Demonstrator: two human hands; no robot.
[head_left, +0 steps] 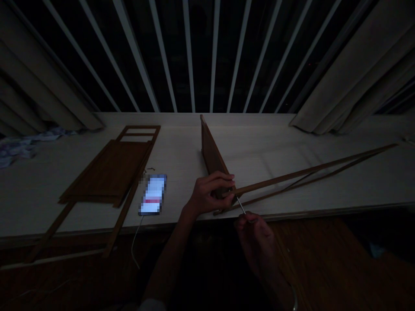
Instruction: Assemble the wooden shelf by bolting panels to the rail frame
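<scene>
A brown wooden panel (210,149) stands on edge on the pale ledge (259,142). My left hand (209,193) is closed round its near corner, where a long wooden frame (311,171) of two thin rails joins it and runs off to the right. My right hand (254,229), just below the ledge's front edge, pinches a thin metal tool (241,206) whose tip points at that joint. The scene is dim.
A stack of flat brown panels and slats (110,170) lies at the left of the ledge. A lit phone (153,194) with a white cable lies beside it, with small screws (149,169) nearby. Curtains hang at both sides; white window bars stand behind.
</scene>
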